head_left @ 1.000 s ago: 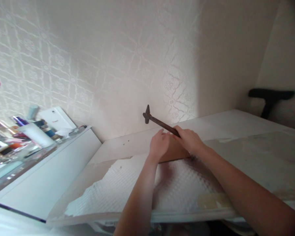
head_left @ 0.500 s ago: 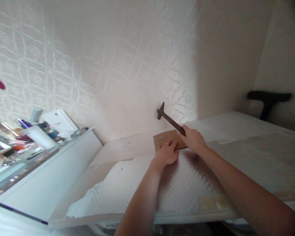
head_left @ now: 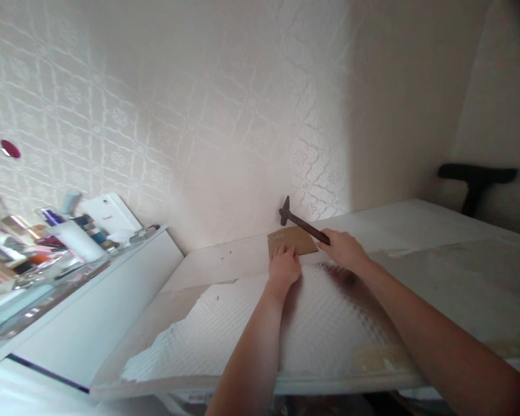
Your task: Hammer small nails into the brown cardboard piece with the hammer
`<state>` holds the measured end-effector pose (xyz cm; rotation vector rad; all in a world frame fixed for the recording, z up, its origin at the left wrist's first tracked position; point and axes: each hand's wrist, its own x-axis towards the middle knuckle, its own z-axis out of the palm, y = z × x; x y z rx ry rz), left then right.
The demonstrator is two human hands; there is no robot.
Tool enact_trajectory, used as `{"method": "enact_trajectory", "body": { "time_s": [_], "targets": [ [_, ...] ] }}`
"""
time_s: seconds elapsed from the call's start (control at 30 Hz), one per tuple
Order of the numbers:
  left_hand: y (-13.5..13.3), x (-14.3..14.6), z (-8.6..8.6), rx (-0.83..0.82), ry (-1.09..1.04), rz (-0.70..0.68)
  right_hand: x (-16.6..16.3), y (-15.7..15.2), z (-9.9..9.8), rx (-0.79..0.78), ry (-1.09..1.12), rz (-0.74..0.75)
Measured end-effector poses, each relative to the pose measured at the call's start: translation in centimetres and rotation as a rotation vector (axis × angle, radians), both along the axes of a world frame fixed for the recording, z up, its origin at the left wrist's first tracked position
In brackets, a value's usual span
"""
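Note:
My right hand point(head_left: 344, 249) is closed round the handle of a dark, rusty hammer point(head_left: 302, 222), whose head points up and left just above a brown cardboard piece point(head_left: 293, 240). That piece lies flat on the white table point(head_left: 416, 225) near the wall. My left hand point(head_left: 283, 267) rests on the cardboard's near edge with the fingers curled down onto it. A sheet of white bubble wrap point(head_left: 242, 329) lies under both forearms.
A white shelf point(head_left: 82, 289) at the left carries several bottles and tubes. The patterned wall point(head_left: 199, 115) stands right behind the table. A black chair armrest point(head_left: 476, 176) shows at the far right. Brown patches mark the table top at right.
The hammer head has come down from higher up to just above the cardboard. My left hand has slid forward onto the cardboard's near edge.

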<state>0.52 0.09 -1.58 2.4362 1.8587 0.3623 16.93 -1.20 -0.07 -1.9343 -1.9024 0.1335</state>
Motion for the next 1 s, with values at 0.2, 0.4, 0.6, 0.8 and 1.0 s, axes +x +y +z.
{"method": "enact_trajectory", "body": {
  "time_s": [0.2, 0.4, 0.6, 0.8, 1.0],
  "targets": [
    [0.9, -0.4, -1.0, -0.058, -0.003, -0.011, -0.2, 0.1, -0.1, -0.01, 0.018, 0.06],
    [0.8, -0.5, -1.0, -0.067, 0.002, -0.018, -0.2, -0.3, 0.1, -0.042, -0.038, 0.073],
    [0.8, -0.4, -0.9, -0.073, 0.011, -0.011, -0.6, -1.0, 0.5, -0.007, -0.118, 0.05],
    [0.8, -0.4, -0.9, -0.072, 0.018, -0.006, -0.9, -1.2, 0.6, -0.016, -0.163, 0.021],
    [0.9, -0.4, -0.9, -0.083, 0.051, -0.005, -0.8, -1.3, 0.7, 0.013, -0.158, 0.002]
  ]
}}
